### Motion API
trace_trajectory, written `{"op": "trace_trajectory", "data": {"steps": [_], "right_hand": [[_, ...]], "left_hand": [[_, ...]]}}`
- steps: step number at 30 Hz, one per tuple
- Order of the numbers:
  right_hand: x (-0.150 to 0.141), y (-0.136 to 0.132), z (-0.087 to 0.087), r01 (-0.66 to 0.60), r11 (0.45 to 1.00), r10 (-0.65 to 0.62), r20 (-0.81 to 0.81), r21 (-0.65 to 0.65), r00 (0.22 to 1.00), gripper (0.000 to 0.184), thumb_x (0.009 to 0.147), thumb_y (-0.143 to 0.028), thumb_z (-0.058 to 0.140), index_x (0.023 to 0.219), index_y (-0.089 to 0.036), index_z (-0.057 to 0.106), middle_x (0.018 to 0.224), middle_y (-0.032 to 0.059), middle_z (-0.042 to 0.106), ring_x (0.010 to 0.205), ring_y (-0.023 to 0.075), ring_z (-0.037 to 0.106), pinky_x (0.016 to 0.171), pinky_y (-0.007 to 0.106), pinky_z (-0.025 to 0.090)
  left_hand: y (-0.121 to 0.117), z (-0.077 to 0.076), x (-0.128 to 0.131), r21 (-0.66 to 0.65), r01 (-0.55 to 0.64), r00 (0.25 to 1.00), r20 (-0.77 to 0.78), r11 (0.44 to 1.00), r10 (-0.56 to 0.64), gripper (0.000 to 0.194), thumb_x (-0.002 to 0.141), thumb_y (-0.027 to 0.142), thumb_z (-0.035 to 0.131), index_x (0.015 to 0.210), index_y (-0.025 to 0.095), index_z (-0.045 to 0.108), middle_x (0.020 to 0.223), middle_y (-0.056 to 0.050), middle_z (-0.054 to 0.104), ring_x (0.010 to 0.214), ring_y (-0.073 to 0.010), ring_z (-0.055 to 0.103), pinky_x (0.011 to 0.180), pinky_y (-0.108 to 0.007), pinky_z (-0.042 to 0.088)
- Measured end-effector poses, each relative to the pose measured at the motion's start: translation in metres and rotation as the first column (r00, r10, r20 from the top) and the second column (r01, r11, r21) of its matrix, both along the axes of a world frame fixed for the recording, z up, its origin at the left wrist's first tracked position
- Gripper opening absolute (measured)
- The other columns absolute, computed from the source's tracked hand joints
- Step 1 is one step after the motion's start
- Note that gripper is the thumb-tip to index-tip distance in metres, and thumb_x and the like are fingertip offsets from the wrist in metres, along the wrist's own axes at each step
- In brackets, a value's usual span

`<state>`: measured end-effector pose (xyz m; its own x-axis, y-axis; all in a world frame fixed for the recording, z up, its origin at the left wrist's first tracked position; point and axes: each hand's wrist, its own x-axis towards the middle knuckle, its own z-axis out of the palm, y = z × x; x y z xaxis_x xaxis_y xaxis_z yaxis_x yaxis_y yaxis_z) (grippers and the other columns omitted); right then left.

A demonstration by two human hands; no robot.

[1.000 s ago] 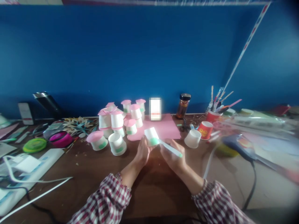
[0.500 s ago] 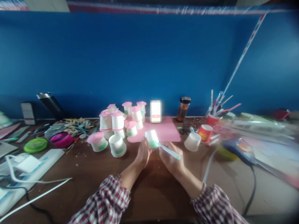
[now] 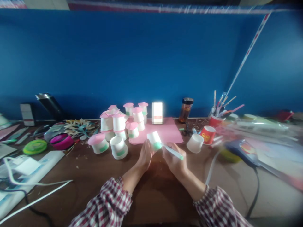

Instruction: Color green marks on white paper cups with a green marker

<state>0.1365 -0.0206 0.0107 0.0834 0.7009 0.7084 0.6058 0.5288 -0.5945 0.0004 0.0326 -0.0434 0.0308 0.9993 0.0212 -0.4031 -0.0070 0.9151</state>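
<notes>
My left hand (image 3: 145,155) is closed around the side of a white paper cup (image 3: 153,137), tilted, with a green patch near its lower end. In my right hand (image 3: 174,160) is a white marker with a green end (image 3: 174,152), gripped like a pen. Its tip meets the cup at the green patch. Left of my hands stands a pair of nested white paper cups (image 3: 117,146) with a green mark. Beside it is a short cup with a pink paper top (image 3: 98,142). Behind them, several stacked cups (image 3: 119,123) wear pink paper roofs.
Pink paper (image 3: 165,132) lies at the back. To the right are a white cup (image 3: 195,143), a red cup (image 3: 208,135), a dark-lidded jar (image 3: 186,110) and a glue gun (image 3: 243,151). A power strip (image 3: 49,160) with cables, a magenta tape roll (image 3: 62,141) and a green roll (image 3: 35,147) occupy the left.
The marker and my right hand have shifted slightly against the cup. The green patch on the cup looks a little different in position; my left hand keeps its hold.
</notes>
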Motion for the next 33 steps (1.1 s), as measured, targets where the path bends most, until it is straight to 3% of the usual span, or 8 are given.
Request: {"op": "trace_trajectory", "data": {"steps": [11,25,29,33], "right_hand": [[-0.001,0.0,0.0,-0.005,1.0,0.005,-0.015,-0.014,1.0,0.013,0.085,-0.027,0.057,0.081,-0.017,0.064,0.066,0.0027,0.067,0.055,0.0127,0.063,0.048,0.018,0.048],[-0.002,-0.001,0.0,-0.038,0.999,0.038,0.007,0.011,0.999,0.011,0.085,-0.026,0.057,0.084,-0.018,0.064,0.068,0.002,0.067,0.054,0.0118,0.061,0.054,0.019,0.049],[-0.002,-0.002,0.0,-0.047,0.999,0.047,0.0,0.007,0.999,0.011,0.085,-0.026,0.057,0.085,-0.018,0.065,0.07,0.0025,0.068,0.056,0.0123,0.062,0.054,0.02,0.05],[-0.002,-0.002,0.0,-0.063,0.998,0.063,-0.023,0.004,0.998,0.01,0.084,-0.025,0.058,0.087,-0.018,0.065,0.071,0.0024,0.068,0.056,0.0128,0.063,0.055,0.02,0.052]], "left_hand": [[-0.004,0.01,0.003,0.036,0.057,0.994,0.09,0.998,-0.06,0.06,0.082,0.057,0.047,0.125,0.016,0.048,0.132,-0.017,0.05,0.119,-0.0299,0.05,0.1,-0.047,0.042],[-0.005,0.007,0.002,0.004,0.058,0.994,0.095,0.998,-0.059,0.062,0.08,0.057,0.051,0.129,0.02,0.044,0.14,-0.015,0.043,0.129,-0.0314,0.041,0.1,-0.046,0.042],[-0.007,0.011,0.003,0.029,0.076,0.993,0.092,0.997,-0.078,0.056,0.081,0.057,0.049,0.122,0.019,0.05,0.136,-0.015,0.047,0.131,-0.0327,0.037,0.1,-0.045,0.043],[-0.009,0.02,0.005,0.025,0.073,0.994,0.084,0.997,-0.075,0.048,0.082,0.055,0.049,0.113,0.018,0.054,0.13,-0.014,0.053,0.125,-0.0327,0.044,0.098,-0.045,0.044]]}}
